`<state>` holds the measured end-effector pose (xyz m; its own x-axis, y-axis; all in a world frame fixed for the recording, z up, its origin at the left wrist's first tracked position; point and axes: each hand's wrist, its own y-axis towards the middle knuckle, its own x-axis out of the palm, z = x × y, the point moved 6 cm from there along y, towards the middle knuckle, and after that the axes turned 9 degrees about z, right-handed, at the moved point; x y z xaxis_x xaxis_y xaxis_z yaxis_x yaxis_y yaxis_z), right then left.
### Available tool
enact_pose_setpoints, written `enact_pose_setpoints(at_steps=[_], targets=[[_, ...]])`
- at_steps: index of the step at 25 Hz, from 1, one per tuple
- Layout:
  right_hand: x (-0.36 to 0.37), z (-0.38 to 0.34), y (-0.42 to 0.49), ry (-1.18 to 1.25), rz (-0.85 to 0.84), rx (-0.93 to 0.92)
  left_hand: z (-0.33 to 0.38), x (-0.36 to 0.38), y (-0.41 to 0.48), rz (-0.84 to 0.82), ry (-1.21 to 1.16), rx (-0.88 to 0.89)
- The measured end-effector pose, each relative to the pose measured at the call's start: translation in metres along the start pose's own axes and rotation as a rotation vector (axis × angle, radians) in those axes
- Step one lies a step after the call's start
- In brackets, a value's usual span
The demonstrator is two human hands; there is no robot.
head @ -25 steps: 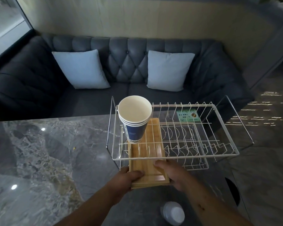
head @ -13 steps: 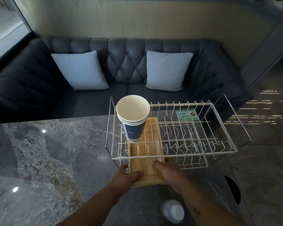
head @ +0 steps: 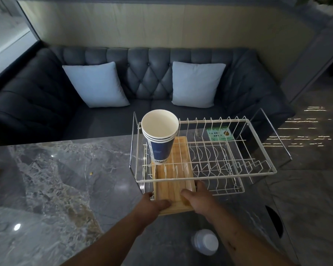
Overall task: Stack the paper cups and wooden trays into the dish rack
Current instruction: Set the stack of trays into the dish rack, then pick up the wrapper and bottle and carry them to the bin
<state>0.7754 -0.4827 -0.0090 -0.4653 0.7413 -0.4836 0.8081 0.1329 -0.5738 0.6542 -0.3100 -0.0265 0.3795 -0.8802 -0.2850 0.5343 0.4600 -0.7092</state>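
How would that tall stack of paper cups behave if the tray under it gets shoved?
The paper cups probably tip easily: tall, narrow-based, already leaning. Being paper, likely light, so the wooden tray may jolt them. The dish rack wires might catch them.

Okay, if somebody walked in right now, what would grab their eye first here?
Probably the stack of blue paper cups standing upright on the wooden tray at the left end of the white wire dish rack. Next, the left hand and right hand gripping the tray's near end on the marble counter.
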Motion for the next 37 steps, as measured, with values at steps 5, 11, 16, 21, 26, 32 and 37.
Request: enact_pose_setpoints(at_steps=[5,11,16,21,26,32,37], targets=[[-0.016,-0.003,-0.022,-0.260,-0.082,-0.061,0.005,-0.021,-0.019,-0.070,0.243,0.036],[-0.043,-0.004,-0.051,-0.455,-0.130,-0.138,0.009,-0.030,-0.038,-0.089,0.657,0.184],[-0.078,0.007,-0.071,-0.570,-0.050,-0.237,0.001,-0.033,-0.049,-0.047,1.057,0.318],[-0.087,0.060,-0.082,-0.780,-0.132,-0.192,-0.016,-0.029,-0.047,-0.068,1.307,0.326],[-0.068,0.102,-0.094,-0.758,-0.213,-0.132,-0.042,-0.032,-0.047,-0.128,1.464,0.309],[-0.046,0.109,-0.095,-0.351,0.007,-0.144,-0.066,-0.068,-0.042,-0.116,1.497,0.293],[-0.006,0.088,-0.104,-0.297,0.130,-0.164,-0.098,-0.134,-0.038,-0.079,1.439,0.240]])
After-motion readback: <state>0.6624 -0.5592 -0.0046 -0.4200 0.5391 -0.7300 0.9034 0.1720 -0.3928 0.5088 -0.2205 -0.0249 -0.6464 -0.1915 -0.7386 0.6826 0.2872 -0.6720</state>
